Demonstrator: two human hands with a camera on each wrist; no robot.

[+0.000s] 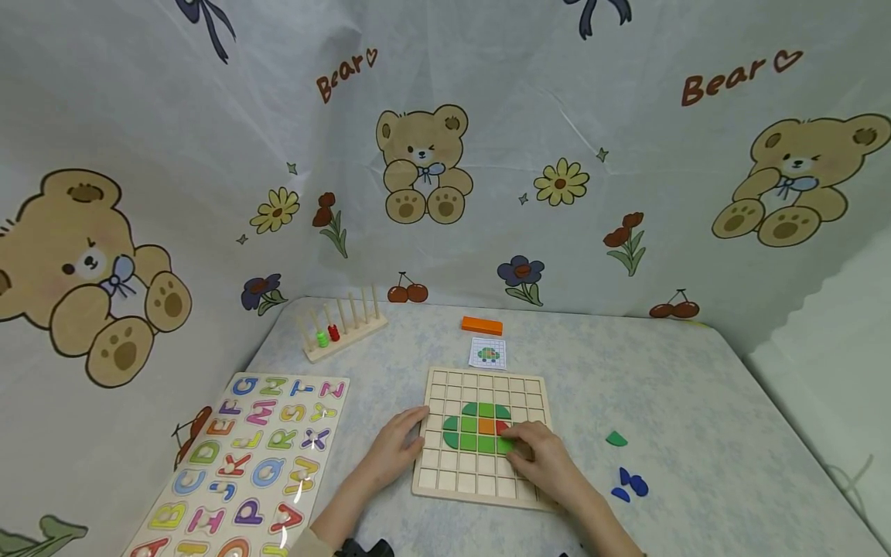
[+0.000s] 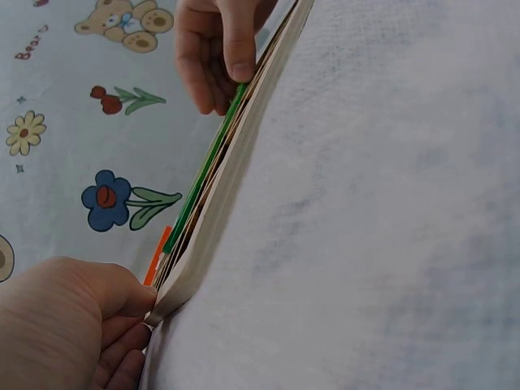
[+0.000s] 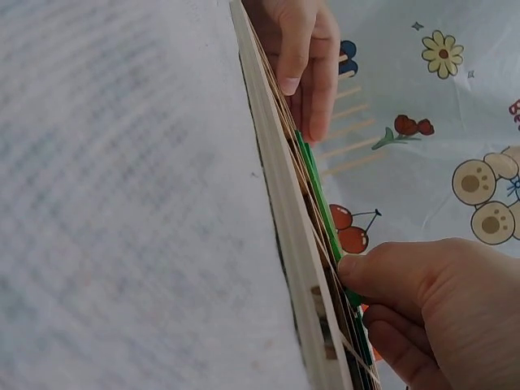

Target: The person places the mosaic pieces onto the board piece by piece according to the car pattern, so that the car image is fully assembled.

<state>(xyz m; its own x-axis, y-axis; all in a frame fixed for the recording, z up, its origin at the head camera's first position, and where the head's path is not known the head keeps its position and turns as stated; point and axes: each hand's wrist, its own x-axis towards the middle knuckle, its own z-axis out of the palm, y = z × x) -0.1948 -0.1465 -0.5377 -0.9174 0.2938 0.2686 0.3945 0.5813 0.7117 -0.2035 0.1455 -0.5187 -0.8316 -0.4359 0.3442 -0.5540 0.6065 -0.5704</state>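
A wooden grid board (image 1: 480,483) lies on the table, with green squares and rounded green pieces (image 1: 469,442) set in its middle. Among them are an orange square (image 1: 486,426) and a red piece (image 1: 500,426). My left hand (image 1: 394,449) holds the board's left edge; in the left wrist view its thumb (image 2: 134,296) lies at the board's corner. On the board's right half, my right hand (image 1: 546,460) pinches a green piece (image 1: 505,446) at the lower right end of the pattern. The right wrist view has that hand's fingertip (image 3: 349,268) right at the green pieces.
Behind the board lie a pattern card (image 1: 487,353) and an orange block (image 1: 482,326). To the right are a loose green piece (image 1: 616,439) and several blue pieces (image 1: 638,486). A letter board (image 1: 278,414) lies at left, below a peg rack (image 1: 351,334) with green and red beads.
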